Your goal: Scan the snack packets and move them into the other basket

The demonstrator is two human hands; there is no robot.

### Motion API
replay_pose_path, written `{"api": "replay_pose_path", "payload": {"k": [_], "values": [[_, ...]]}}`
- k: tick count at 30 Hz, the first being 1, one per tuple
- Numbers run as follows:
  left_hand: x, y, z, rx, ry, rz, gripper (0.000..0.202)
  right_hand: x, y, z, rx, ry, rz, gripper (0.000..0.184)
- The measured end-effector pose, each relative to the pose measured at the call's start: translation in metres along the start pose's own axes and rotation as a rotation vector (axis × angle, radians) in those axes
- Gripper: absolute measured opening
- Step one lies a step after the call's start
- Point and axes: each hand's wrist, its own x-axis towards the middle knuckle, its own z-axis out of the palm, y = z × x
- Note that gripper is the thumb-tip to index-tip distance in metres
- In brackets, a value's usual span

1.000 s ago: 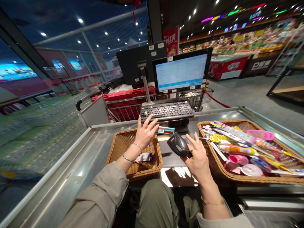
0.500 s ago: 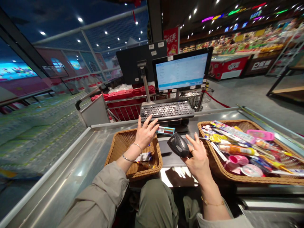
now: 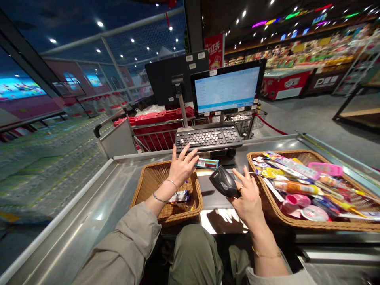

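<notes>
Left hand [image 3: 181, 169]: open, fingers spread, above wicker basket [image 3: 145, 184]; small striped packet [image 3: 207, 163] just beside, at 2 o'clock. Right hand [image 3: 247, 202]: gripping handheld barcode scanner [image 3: 224, 181], steady hold, fingers behind its head, nose unobstructed. Second wicker basket [image 3: 297, 224] at 3 o'clock, heaped with packaged toothbrushes [image 3: 286, 166]. Keyboard [image 3: 208, 138] at 12 o'clock.

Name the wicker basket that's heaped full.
The wicker basket on the right, next to the right hand holding the barcode scanner, is packed with colourful packaged goods. The smaller wicker basket under the left hand holds only a few packets.
</notes>
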Motion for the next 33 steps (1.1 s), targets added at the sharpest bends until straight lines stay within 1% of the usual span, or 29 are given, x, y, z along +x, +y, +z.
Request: {"api": "replay_pose_path", "payload": {"k": [8, 21, 26, 33], "values": [[-0.001, 0.000, 0.001, 0.019, 0.028, 0.021, 0.029, 0.000, 0.001, -0.001, 0.007, 0.000, -0.011, 0.021], [-0.001, -0.001, 0.002, 0.034, 0.024, 0.022, 0.030, -0.001, 0.001, -0.001, 0.021, -0.019, 0.010, 0.019], [0.000, -0.002, 0.002, 0.033, 0.015, 0.026, 0.030, 0.001, 0.000, -0.004, 0.002, 0.037, 0.022, 0.020], [0.004, 0.001, -0.002, -0.039, -0.018, 0.010, 0.038, 0.001, 0.003, -0.012, -0.077, 0.095, 0.054, 0.020]]}}
